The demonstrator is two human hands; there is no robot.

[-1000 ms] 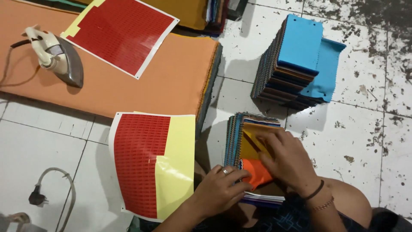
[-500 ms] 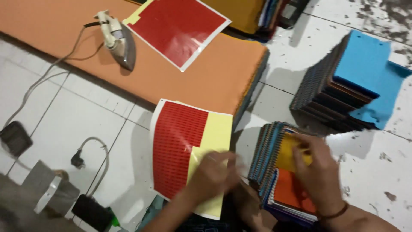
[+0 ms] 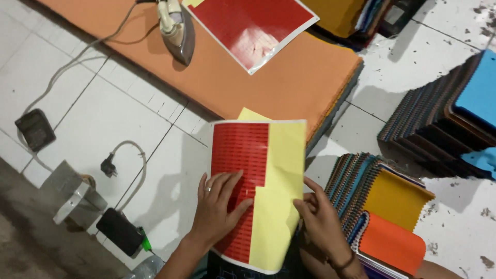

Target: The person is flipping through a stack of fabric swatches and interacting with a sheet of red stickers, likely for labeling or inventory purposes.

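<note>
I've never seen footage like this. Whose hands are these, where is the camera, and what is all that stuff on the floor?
The camera is worn on a person's head and looks down at their own two bare hands; no machine is involved. The left hand lies flat on a red-and-yellow sticker sheet, and the right hand touches the sheet's right edge. Whether either hand actually grips it, I cannot tell. The sheet rests on a white tiled floor. To the right lies a stack of fabric swatches with zigzag edges, yellow and orange on top, with a second darker stack topped in blue behind it. Above is a long orange padded board bearing a clothes iron and another red sheet. At left lie a loose black plug and a black adapter box.
</note>
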